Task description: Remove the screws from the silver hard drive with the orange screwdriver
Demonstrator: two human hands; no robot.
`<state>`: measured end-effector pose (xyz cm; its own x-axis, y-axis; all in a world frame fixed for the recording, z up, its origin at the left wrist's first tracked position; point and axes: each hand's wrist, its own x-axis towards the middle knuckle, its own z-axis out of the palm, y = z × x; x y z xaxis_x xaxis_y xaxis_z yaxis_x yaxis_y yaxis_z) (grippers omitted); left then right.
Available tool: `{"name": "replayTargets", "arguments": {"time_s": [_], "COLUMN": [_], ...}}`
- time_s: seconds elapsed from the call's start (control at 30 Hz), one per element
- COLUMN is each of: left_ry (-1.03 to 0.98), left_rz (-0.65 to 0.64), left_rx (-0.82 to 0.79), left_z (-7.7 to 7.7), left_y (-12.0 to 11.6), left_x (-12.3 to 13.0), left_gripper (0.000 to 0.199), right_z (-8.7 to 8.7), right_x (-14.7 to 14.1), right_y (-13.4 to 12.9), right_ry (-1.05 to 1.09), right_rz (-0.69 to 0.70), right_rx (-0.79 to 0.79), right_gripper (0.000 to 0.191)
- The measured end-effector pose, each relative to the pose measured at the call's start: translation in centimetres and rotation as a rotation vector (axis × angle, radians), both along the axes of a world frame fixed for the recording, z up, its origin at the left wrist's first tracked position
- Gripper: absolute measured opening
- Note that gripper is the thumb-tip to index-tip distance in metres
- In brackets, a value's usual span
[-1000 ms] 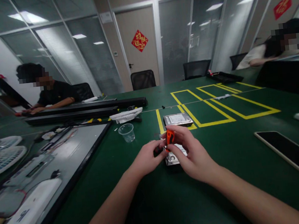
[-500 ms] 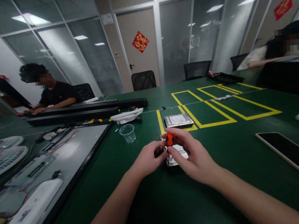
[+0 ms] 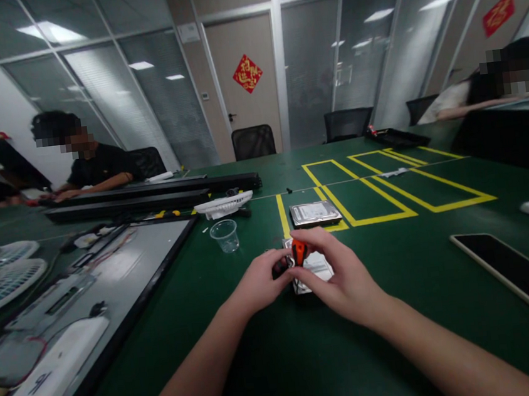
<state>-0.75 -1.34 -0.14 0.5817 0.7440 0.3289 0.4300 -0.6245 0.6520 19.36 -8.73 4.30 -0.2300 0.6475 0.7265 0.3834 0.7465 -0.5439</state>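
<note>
My right hand [image 3: 343, 273] is closed with thumb and fingers round an orange and black screwdriver handle [image 3: 300, 252], over the upper left part of a hard drive [image 3: 319, 265]. That drive lies on the green table, partly covered by my hands. My left hand [image 3: 260, 281] is pinched just left of the handle, its fingertips round a small dark thing that I cannot make out. The screwdriver's tip is hidden. A second hard drive [image 3: 314, 213], label side up, lies just beyond, across the yellow tape.
A clear plastic cup [image 3: 225, 236] and a white fan grille [image 3: 224, 205] stand left of the drives. A large panel [image 3: 124, 263] with parts lies at left, a phone [image 3: 514, 279] at right. Long black bars [image 3: 151, 194] lie before a seated person [image 3: 100, 162].
The orange handle has tilted and turned between my right fingers. My right thumb has shifted left, closer to my left fingertips. My left hand has stayed nearly in place.
</note>
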Motion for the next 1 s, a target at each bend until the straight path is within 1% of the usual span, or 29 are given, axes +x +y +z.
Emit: {"name": "replayTargets", "arguments": {"time_s": [0.1,0.27,0.33,0.5,0.6,0.77,0.87,1.0], "left_ry": [0.034,0.033,0.023,0.055,0.073,0.066,0.048,0.08], "left_rz": [0.027,0.025,0.02,0.022,0.043,0.034,0.021,0.033], "left_rx": [0.018,0.005,-0.013,-0.005,0.011,0.017,0.012,0.012], "left_z": [0.05,0.22,0.33,0.42,0.3,0.26,0.35,0.36], "left_y": [-0.04,-0.15,-0.2,-0.24,-0.2,-0.18,-0.23,-0.23], "left_x": [-0.01,0.03,0.02,0.01,0.02,0.07,0.04,0.01], "left_gripper": [0.025,0.022,0.022,0.024,0.025,0.025,0.024,0.025], "right_z": [-0.02,-0.21,-0.12,0.17,0.07,-0.2,-0.18,-0.14], "right_x": [0.01,-0.07,-0.07,0.1,0.19,0.06,0.03,0.16], "right_y": [0.14,-0.17,-0.23,0.12,0.18,-0.15,-0.07,0.31], "right_ry": [0.023,0.062,0.044,0.008,0.027,0.043,0.029,0.025], "right_rz": [-0.014,0.044,0.045,-0.042,-0.042,0.025,0.01,-0.053], "right_rx": [-0.007,-0.106,-0.091,0.005,-0.014,-0.09,-0.045,0.003], "right_gripper": [0.046,0.053,0.055,0.05,0.047,0.055,0.055,0.045]}}
